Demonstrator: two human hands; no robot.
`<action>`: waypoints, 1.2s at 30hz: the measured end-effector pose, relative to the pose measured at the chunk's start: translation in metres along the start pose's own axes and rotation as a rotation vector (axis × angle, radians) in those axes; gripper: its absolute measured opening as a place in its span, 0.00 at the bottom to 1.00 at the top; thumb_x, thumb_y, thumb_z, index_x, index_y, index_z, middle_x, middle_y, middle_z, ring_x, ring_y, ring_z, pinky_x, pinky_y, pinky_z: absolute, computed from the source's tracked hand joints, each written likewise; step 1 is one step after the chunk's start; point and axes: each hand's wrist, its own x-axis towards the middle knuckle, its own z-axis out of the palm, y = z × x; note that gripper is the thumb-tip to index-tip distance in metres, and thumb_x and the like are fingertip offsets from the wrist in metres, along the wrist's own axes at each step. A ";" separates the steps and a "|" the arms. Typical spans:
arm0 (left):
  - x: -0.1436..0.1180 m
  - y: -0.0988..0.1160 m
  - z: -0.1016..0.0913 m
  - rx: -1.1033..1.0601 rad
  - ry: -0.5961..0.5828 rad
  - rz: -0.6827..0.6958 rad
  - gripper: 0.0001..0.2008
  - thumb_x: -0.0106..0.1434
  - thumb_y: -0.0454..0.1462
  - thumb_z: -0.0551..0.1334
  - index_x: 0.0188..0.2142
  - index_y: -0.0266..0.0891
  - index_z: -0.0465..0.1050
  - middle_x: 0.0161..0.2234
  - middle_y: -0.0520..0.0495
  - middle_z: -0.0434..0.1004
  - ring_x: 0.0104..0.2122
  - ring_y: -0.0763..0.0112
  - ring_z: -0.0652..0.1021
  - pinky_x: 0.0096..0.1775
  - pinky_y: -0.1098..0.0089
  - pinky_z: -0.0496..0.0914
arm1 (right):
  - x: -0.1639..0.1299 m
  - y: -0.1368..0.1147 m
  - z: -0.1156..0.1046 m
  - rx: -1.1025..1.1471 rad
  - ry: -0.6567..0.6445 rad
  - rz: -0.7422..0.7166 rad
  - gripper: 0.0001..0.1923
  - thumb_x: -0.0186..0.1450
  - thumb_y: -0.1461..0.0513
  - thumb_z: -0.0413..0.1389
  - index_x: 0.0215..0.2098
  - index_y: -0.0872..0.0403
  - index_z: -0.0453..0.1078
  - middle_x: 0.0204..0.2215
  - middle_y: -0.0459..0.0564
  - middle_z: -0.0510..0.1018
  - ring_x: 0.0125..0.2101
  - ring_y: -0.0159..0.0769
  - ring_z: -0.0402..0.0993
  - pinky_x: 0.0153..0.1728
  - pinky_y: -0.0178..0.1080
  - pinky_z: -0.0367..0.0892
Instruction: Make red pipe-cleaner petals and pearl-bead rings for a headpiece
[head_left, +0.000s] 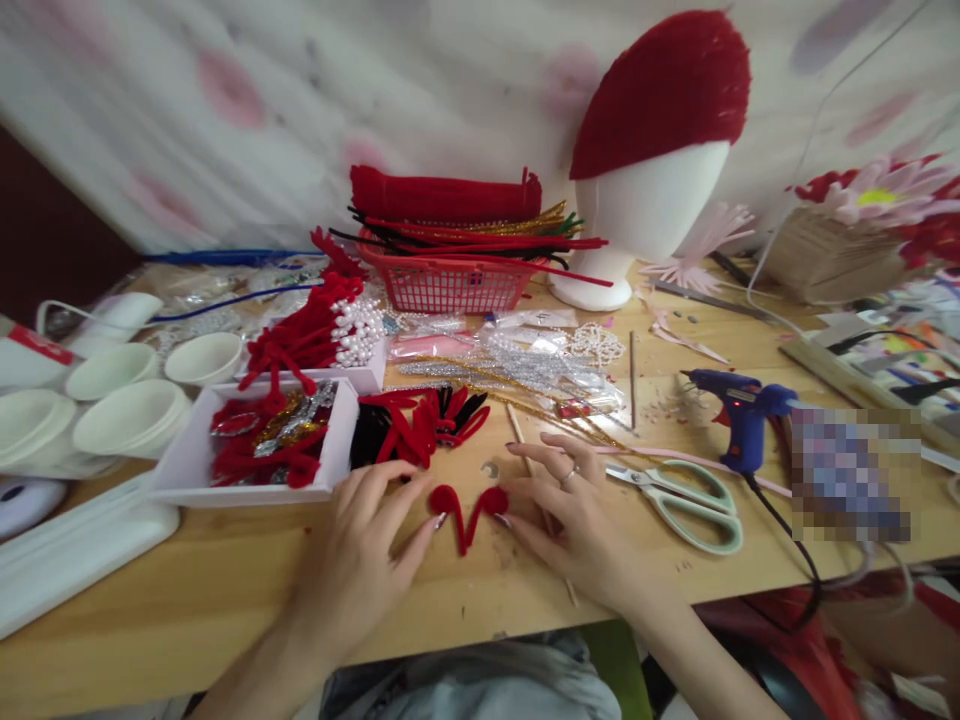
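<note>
A red fuzzy pipe cleaner [466,535] bent into a V, with a round curl at each upper end, rests on the wooden table between my hands. My left hand [367,530] has its thumb tip against the left curl, its index finger bent beyond it. At the right curl, my right hand [574,520] holds the edge between thumb and index finger, its other fingers spread and a ring on one. Under that hand lies a thin wooden stick [568,590]. Just beyond my left fingers is a bundle of red and black pipe-cleaner loops [450,415].
Green-handled scissors [690,505] and a blue glue gun [742,415] with a cord lie right. A white box [176,470] of red pieces and paper cups [131,415] stand left. Behind are a red basket [457,285] and a foam head [637,205] wearing a red cap.
</note>
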 end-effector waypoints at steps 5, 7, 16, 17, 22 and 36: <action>0.000 -0.001 0.009 0.083 -0.011 -0.007 0.12 0.66 0.35 0.60 0.49 0.37 0.74 0.47 0.38 0.73 0.46 0.50 0.74 0.45 0.51 0.71 | 0.000 -0.001 -0.002 0.043 -0.010 -0.008 0.11 0.66 0.64 0.60 0.47 0.49 0.77 0.55 0.56 0.75 0.58 0.57 0.59 0.56 0.62 0.59; 0.000 -0.001 0.008 0.064 -0.004 -0.008 0.12 0.67 0.35 0.59 0.49 0.37 0.75 0.47 0.37 0.74 0.46 0.51 0.74 0.46 0.50 0.71 | -0.002 0.002 -0.002 0.118 0.081 0.014 0.12 0.66 0.63 0.61 0.48 0.47 0.76 0.53 0.54 0.77 0.57 0.54 0.63 0.56 0.60 0.61; -0.001 0.000 0.001 0.071 0.109 0.183 0.17 0.68 0.34 0.56 0.52 0.41 0.78 0.53 0.36 0.75 0.51 0.51 0.73 0.49 0.47 0.71 | -0.010 0.005 -0.027 0.263 0.655 0.146 0.17 0.75 0.55 0.49 0.31 0.52 0.70 0.11 0.38 0.67 0.12 0.32 0.64 0.16 0.34 0.61; -0.001 -0.001 0.000 0.056 0.160 0.196 0.18 0.68 0.33 0.56 0.54 0.41 0.76 0.52 0.36 0.75 0.50 0.53 0.74 0.48 0.50 0.72 | -0.010 0.005 -0.035 0.264 0.694 0.143 0.22 0.76 0.54 0.46 0.26 0.51 0.67 0.09 0.38 0.63 0.11 0.32 0.61 0.15 0.34 0.58; -0.003 -0.006 -0.020 0.063 0.336 0.191 0.21 0.69 0.28 0.50 0.52 0.44 0.77 0.42 0.43 0.81 0.45 0.61 0.76 0.46 0.56 0.68 | -0.001 0.007 -0.086 0.259 0.711 0.047 0.38 0.75 0.45 0.32 0.10 0.48 0.52 0.08 0.42 0.54 0.12 0.33 0.54 0.19 0.39 0.58; 0.130 -0.118 -0.199 -0.003 0.236 -0.379 0.22 0.73 0.39 0.49 0.62 0.32 0.63 0.39 0.40 0.81 0.33 0.62 0.81 0.42 0.56 0.75 | 0.040 0.054 -0.064 -0.394 0.574 -0.239 0.15 0.64 0.46 0.54 0.43 0.35 0.80 0.45 0.56 0.84 0.57 0.72 0.65 0.44 0.71 0.62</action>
